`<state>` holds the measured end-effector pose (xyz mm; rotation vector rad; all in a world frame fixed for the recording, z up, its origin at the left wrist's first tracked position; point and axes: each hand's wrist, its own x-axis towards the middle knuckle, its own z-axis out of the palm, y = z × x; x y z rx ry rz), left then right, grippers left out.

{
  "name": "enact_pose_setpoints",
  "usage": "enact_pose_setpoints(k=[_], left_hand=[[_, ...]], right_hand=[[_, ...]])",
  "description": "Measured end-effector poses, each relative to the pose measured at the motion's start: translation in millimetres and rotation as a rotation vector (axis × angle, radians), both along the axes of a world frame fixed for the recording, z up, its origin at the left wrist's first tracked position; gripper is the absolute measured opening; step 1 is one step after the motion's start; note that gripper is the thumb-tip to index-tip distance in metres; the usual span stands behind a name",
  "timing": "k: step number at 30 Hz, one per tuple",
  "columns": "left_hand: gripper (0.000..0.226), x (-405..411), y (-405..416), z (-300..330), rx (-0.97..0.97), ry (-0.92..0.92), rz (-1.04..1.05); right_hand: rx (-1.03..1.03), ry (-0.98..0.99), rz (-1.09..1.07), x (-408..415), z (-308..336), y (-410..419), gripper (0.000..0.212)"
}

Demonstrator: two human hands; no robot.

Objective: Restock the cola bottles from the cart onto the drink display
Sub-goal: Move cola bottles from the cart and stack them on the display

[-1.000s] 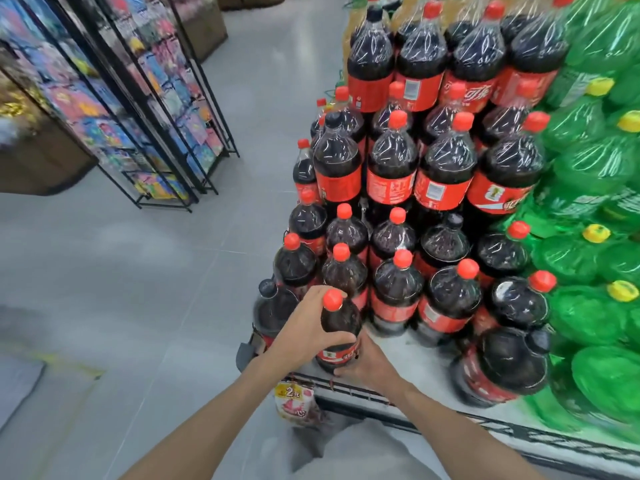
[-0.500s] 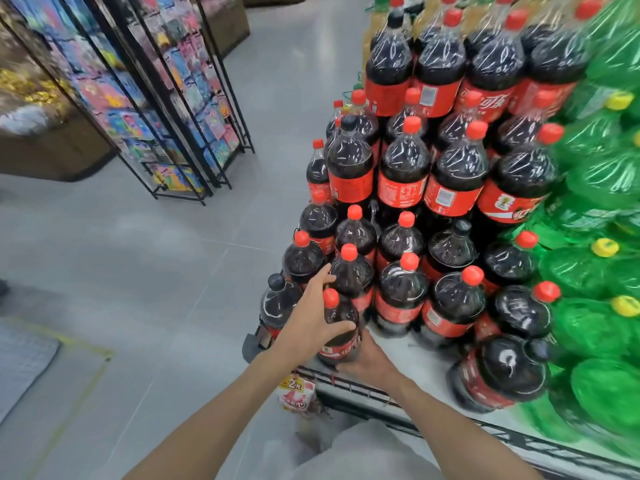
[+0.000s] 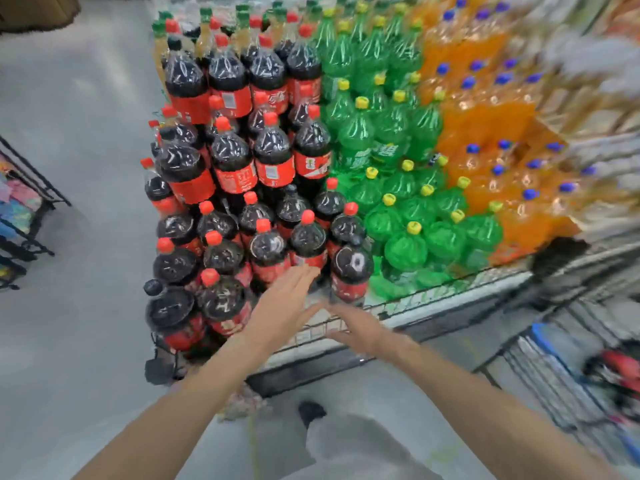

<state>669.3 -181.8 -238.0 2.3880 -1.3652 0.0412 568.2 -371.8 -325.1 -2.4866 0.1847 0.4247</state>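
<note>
Several dark cola bottles (image 3: pixel 266 247) with red caps and red labels stand stacked in tiers on the wire drink display (image 3: pixel 433 299). The front-left cola bottle (image 3: pixel 225 303) stands on the lowest tier with no hand on it. My left hand (image 3: pixel 284 299) hovers flat with straight fingers just right of that bottle, holding nothing. My right hand (image 3: pixel 360 329) is beside it over the display's front edge, fingers relaxed and empty. At the right edge the wire cart (image 3: pixel 568 386) shows blurred, with a red-labelled cola bottle (image 3: pixel 620 372) lying in it.
Green soda bottles (image 3: pixel 401 206) with yellow caps stand right of the cola, then orange soda bottles (image 3: pixel 491 133) with blue caps. A black wire rack (image 3: pixel 24 220) of colourful goods is at the left. Grey floor (image 3: pixel 76 341) lies left of the display. The frame is motion-blurred.
Both hands have let go of the front-left cola bottle and moved right, now empty. The view has swung right, bringing the green and orange bottles and the cart into sight.
</note>
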Motion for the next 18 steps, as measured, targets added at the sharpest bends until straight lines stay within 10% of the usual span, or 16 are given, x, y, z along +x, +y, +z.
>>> enact_pose_setpoints(k=[18], left_hand=[[0.087, -317, -333, -42, 0.185, 0.003, -0.601]], right_hand=[[-0.345, 0.068, -0.611, -452, 50, -263, 0.057]])
